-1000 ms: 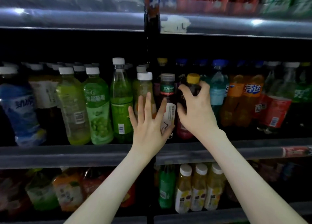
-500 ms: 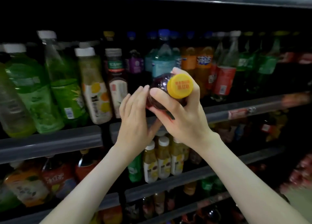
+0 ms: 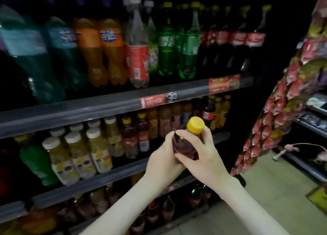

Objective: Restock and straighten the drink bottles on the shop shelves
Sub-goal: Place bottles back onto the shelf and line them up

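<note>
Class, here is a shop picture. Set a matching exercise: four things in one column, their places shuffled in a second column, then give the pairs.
Things
1 purplish yellow-capped bottle
2 orange soda bottles
3 white-capped juice bottles
4 red snack packets

Places
A upper shelf
B hanging right of the shelves
C held between left hand and right hand
D next shelf down

Pairs: 1-C, 2-A, 3-D, 4-B

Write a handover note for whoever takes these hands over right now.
Left hand: holds the yellow-capped bottle from the left.
Right hand: fingers curled round its shoulder below the cap.
Bottle: dark red drink, in the air before the middle shelf, touching no shelf.
Done: bottle in hand.
Left: stand it on a shelf, probably beside the yellow-capped bottles there; straighten rows.
</note>
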The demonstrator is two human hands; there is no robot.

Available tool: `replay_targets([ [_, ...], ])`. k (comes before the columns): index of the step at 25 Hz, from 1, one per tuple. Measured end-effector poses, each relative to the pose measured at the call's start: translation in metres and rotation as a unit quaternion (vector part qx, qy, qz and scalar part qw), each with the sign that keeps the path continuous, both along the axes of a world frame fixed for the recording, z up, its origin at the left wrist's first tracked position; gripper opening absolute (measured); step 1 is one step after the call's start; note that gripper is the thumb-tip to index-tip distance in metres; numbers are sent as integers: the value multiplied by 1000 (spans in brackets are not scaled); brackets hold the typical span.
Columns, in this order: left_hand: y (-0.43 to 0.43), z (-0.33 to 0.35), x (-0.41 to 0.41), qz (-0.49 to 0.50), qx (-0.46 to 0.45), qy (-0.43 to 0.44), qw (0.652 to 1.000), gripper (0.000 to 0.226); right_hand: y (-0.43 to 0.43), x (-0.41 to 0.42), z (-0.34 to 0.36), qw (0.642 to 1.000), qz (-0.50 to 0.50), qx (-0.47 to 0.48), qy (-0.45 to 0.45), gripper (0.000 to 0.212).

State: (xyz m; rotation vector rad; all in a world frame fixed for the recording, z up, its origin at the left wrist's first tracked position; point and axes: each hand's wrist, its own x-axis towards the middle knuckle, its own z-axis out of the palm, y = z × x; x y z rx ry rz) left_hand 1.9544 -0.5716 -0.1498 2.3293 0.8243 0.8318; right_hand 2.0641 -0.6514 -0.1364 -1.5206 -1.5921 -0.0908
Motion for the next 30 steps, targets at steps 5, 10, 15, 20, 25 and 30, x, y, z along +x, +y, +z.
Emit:
replay_targets([
  [5, -7, -30, 84, -10, -122, 50, 991, 62, -17, 97, -34, 991, 46, -93, 87, 71],
  [10, 48, -55, 137, -44, -120, 108, 986, 64, 21, 177, -62, 948, 31, -214, 232, 73],
  [15, 70, -65, 172, -46, -74, 160, 983, 78, 59, 214, -87, 914, 24, -291, 281, 64],
  [20, 89, -64, 190, -25, -86, 183, 979, 83, 88, 234, -93, 920, 52, -260, 290, 63],
  [25, 92, -69, 202, -77, -110, 204, 970, 92, 90, 267, -79, 934, 116, -254, 222, 61],
  [30, 99, -83, 252, 4, -1, 199, 980, 85, 80, 313, -77, 942, 89, -244, 211, 61],
])
